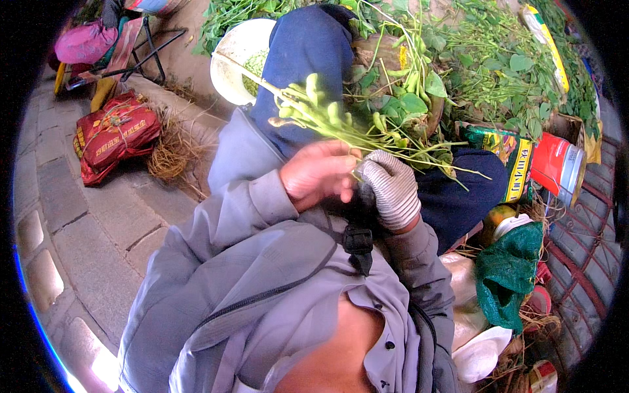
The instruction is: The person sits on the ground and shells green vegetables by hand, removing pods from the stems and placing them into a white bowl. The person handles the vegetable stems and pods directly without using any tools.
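My left hand [319,172] is bare, its fingers curled beside a soybean plant [324,115] that bears plump green pods. Part of that hand is blurred, so whether it grips a stem or pod is unclear. Close at its right, my right hand [390,186], in a striped knit glove, is closed around the stems. The plant's long stalk slants up left over my blue-trousered leg, towards a white bucket [221,73] with green pods inside. Beyond the gloved hand lie more leafy bean stems [413,98], their lower ends partly mixed with the held plant.
A heap of bean plants [496,64] spreads at the upper right. A red packaged bag [118,137] and dry roots or straw [169,152] lie left on paving. At right are a red can [555,164] and a green mesh bag [511,270]. A folding stool [147,49] stands upper left near another person.
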{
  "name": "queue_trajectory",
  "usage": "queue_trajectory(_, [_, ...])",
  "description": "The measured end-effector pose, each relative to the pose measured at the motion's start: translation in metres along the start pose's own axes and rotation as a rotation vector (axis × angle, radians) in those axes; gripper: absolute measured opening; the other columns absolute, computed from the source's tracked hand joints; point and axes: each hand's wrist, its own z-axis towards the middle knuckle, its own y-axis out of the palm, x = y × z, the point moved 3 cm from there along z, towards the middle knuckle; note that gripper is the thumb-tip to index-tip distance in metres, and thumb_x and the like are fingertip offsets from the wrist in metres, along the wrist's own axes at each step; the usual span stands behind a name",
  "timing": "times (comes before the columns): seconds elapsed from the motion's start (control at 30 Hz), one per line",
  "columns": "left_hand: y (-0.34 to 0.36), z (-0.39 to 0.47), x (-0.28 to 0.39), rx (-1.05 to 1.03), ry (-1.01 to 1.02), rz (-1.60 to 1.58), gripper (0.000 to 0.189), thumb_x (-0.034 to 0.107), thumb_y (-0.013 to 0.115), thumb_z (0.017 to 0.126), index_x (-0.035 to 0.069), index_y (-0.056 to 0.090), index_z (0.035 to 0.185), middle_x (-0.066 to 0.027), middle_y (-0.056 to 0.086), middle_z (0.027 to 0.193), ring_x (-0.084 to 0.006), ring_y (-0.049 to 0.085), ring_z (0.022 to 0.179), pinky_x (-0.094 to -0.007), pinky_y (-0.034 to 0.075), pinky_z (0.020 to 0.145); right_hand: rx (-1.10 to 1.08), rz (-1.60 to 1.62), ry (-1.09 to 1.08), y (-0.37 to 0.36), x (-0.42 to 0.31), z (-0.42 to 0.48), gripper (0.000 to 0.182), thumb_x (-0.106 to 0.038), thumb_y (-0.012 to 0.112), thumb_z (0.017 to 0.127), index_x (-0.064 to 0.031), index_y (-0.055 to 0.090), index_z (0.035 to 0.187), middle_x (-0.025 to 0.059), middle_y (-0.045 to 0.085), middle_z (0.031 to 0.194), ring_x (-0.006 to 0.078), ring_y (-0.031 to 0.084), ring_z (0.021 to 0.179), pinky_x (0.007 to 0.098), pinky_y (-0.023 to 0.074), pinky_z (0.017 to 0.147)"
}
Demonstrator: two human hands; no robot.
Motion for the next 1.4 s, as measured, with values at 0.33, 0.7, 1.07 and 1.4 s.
queue_trajectory(0.33, [0.003, -0.002, 0.004, 0.022, -0.03, -0.008, 0.025, 0.001, 0.054, 0.083, 0.003, 0.056, 0.108, -0.0052, 0.057, 0.078, -0.0118, 0.051, 0.059, -0.0235, 0.04, 0.047, -0.031, 0.051, 0.083, -0.006, 0.002, 0.0, 0.016, -0.016, 0.056, 0.085, -0.0017, 0.062, 0.08, 0.0008, 0.057, 0.067, 0.0092, 0.05, 0.057, 0.0246, 0.0413, 0.054])
queue_trajectory(0.7, [-0.003, -0.019, 0.017, 0.213, 0.056, 0.302, 0.018, 0.014, 0.047, 0.091, 0.005, 0.052, 0.106, -0.0012, 0.048, 0.065, -0.0071, 0.041, 0.048, -0.0201, 0.032, 0.04, -0.029, 0.204, 0.067, -0.025, -0.028, -0.006, 0.014, -0.017, 0.057, 0.085, -0.0046, 0.059, 0.08, 0.0006, 0.054, 0.062, 0.0083, 0.049, 0.049, 0.0233, 0.0378, 0.044])
queue_trajectory(1.07, [0.003, 0.009, 0.007, 0.059, 0.234, 0.822, 0.03, 0.015, 0.054, 0.093, 0.0, 0.053, 0.12, -0.0026, 0.061, 0.108, -0.0084, 0.054, 0.098, -0.025, 0.043, 0.086, -0.09, 0.196, 0.091, -0.023, -0.027, -0.005, 0.017, -0.02, 0.057, 0.085, -0.0046, 0.059, 0.077, -0.0001, 0.053, 0.059, 0.0077, 0.048, 0.048, 0.0228, 0.0357, 0.043])
queue_trajectory(1.4, [0.019, 0.001, 0.014, 0.065, -0.084, 0.427, 0.024, 0.031, 0.057, 0.092, 0.008, 0.06, 0.094, 0.0093, 0.04, 0.064, -0.0022, 0.034, 0.053, -0.0192, 0.029, 0.046, 0.034, 0.273, -0.109, -0.029, -0.04, -0.012, 0.033, -0.029, 0.057, 0.09, 0.0036, 0.059, 0.096, 0.0056, 0.051, 0.055, 0.0106, 0.043, 0.039, 0.0235, 0.0357, 0.035])
